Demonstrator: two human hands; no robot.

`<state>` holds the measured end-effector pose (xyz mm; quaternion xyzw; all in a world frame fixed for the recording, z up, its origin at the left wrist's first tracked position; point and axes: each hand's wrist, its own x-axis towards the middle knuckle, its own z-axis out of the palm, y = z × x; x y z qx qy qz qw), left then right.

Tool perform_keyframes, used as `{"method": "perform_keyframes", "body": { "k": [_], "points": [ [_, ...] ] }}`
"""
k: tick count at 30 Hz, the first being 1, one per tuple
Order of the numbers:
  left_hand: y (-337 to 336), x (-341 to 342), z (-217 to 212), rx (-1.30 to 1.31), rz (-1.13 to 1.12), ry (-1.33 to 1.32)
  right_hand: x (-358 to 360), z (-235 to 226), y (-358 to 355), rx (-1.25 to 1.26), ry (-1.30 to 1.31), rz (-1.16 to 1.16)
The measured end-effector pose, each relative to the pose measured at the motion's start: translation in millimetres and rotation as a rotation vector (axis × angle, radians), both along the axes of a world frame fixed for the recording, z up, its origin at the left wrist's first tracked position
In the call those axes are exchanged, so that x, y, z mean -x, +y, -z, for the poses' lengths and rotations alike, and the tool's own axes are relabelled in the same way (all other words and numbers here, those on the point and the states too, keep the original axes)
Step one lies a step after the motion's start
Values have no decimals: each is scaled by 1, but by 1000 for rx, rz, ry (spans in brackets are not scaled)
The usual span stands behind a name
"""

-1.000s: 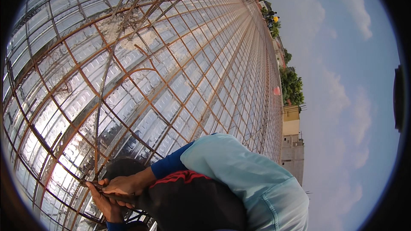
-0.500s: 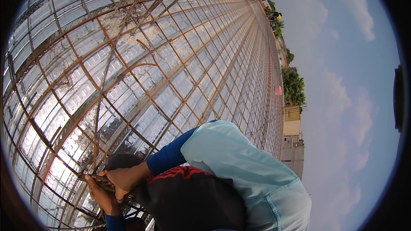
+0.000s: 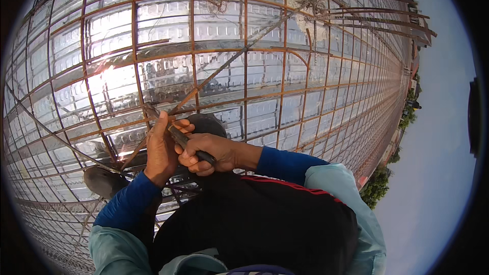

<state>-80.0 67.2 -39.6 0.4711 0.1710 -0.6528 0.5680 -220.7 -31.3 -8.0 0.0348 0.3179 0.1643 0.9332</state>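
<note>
The right hand was closed in a fist around the dark handle of a slim metal tool, gripped low so the shaft ran up and to the left toward a crossing of the rusty bars. That firm, low hold looked suited to turning or levering the tip at the joint. The left hand stood just beside it, touching the tool, palm turned inward and fingers stretched up along the shaft, the fingertips reaching the crossing; it seemed to steady the tip rather than carry it. Whether thin wire sat at the crossing could not be told.

The tool therefore lay between the two hands, its working end just beyond the left fingertips, against the bars.

Outward, blue sleeves ran back from both wrists to pale green shoulders over a black garment. A dark shoe rested on the bars, below and left of the hands. The bar grid spread over shiny ribbed metal sheeting, with trees and sky at the right.
</note>
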Motion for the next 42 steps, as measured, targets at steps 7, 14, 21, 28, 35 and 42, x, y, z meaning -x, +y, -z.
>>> {"method": "perform_keyframes", "body": {
  "k": [7, 14, 21, 28, 35, 42],
  "points": [
    [9, 12, 1, -91, -38, -37, -7, -15, -7, 414, 245, -526],
    [8, 26, 13, -40, -128, 63, 2, -15, -18, 217, 246, -413],
    [-6, 24, 11, -54, -152, 44, 2, -16, -13, 296, 292, -455],
    [-11, 38, 15, -184, -105, -95, 1, -26, 2, 1766, 62, -998],
    [2, 10, -11, -141, 4, 7, -6, -30, -26, 762, 118, -659],
    [1, 13, 10, -7, -137, 49, 9, -20, -22, 250, 209, -419]
  ]
}}
